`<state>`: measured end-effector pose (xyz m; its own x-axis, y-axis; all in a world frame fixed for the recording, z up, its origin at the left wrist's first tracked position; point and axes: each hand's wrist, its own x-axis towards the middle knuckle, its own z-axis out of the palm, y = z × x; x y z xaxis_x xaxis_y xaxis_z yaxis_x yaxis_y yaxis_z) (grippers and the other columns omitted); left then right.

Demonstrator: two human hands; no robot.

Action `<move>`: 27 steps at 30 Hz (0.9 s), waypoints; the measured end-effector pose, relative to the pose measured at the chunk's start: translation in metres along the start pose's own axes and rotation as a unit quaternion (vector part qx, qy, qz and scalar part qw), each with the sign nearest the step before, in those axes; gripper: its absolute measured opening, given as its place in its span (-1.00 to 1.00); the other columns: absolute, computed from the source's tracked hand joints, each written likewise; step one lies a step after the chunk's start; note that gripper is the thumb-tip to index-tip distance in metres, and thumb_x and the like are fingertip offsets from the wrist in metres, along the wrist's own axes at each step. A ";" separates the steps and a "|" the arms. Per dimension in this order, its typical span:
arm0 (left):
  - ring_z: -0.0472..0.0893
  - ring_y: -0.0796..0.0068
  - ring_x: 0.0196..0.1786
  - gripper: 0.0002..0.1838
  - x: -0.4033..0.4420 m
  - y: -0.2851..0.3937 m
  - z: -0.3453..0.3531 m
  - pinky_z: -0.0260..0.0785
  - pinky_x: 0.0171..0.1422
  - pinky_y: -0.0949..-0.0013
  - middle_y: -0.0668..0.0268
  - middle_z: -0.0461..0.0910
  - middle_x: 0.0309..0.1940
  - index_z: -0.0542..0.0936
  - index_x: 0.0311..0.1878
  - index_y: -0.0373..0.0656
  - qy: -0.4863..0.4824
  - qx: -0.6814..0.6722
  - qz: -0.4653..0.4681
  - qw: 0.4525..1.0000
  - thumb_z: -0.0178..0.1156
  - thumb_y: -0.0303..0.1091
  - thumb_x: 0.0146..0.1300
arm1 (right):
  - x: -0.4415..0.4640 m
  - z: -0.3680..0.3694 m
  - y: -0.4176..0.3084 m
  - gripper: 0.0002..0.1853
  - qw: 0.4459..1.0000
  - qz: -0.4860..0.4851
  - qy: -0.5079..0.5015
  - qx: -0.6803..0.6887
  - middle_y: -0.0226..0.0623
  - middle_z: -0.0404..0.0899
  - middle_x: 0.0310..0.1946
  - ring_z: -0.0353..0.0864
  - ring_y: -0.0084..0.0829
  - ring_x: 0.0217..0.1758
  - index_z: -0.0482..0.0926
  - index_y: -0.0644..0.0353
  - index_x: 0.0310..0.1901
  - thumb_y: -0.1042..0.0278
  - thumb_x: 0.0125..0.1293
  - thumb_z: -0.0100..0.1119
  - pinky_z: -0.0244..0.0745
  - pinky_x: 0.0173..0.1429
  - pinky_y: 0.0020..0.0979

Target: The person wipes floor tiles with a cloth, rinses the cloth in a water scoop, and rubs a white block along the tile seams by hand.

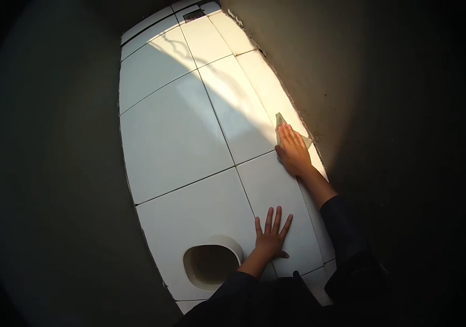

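Beside the white container (233, 246), our left hand (271, 240) splays empty on the tiles (173, 136); beyond it, our open right hand (293, 150) flattens a cloth (307, 142), midway, we'd judge, remainder unclear.

The right hand (294, 150) lies flat over a thin greenish sheet (279, 118) on the white tiles (175, 141), near their right edge. The left hand (270, 241), fingers spread, rests on tile beside a white, open-mouthed container (235, 249). Slanting sunlight (205, 41) brightens the upper right.

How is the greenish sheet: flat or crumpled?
Flat where visible: the sheet shows corners past the right hand; the covered part, I cannot tell.
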<state>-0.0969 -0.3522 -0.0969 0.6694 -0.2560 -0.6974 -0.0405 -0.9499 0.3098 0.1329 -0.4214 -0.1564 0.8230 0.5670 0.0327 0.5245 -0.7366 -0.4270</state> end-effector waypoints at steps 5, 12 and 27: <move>-0.57 -0.09 0.50 0.42 -0.001 -0.001 -0.001 -0.54 0.32 -0.48 -0.02 -0.54 0.48 -0.30 0.50 0.15 0.006 -0.010 0.003 1.000 0.46 0.26 -0.32 | -0.128 -0.013 -0.009 -0.26 0.997 0.066 -0.040 0.013 -0.14 -0.12 0.48 -0.23 -0.16 0.56 -0.01 0.23 0.42 0.05 0.32 -0.05 -0.30 0.52 -0.08; -0.54 -0.12 0.50 0.41 -0.001 -0.002 0.006 -0.53 0.31 -0.50 -0.03 -0.51 0.48 -0.27 0.50 0.13 0.032 -0.018 0.017 0.999 0.46 0.26 -0.33 | -0.026 -0.005 0.000 -0.28 0.999 0.028 -0.018 -0.012 -0.13 -0.15 0.49 -0.28 -0.23 0.57 -0.01 0.22 0.43 -0.05 0.38 -0.18 -0.37 0.55 -0.18; -0.55 -0.11 0.50 0.42 -0.003 -0.002 0.003 -0.56 0.33 -0.46 -0.05 -0.54 0.48 -0.31 0.50 0.12 0.038 -0.015 0.010 0.999 0.45 0.28 -0.31 | -0.077 -0.003 0.003 -0.30 0.996 0.084 0.026 -0.005 -0.04 -0.13 0.47 -0.23 -0.14 0.55 0.00 0.28 0.41 -0.07 0.42 -0.27 -0.31 0.53 -0.12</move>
<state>-0.1011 -0.3497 -0.0973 0.7224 -0.2602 -0.6406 -0.0336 -0.9386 0.3434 0.0711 -0.4682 -0.1575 0.9091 0.4164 0.0092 0.3810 -0.8226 -0.4221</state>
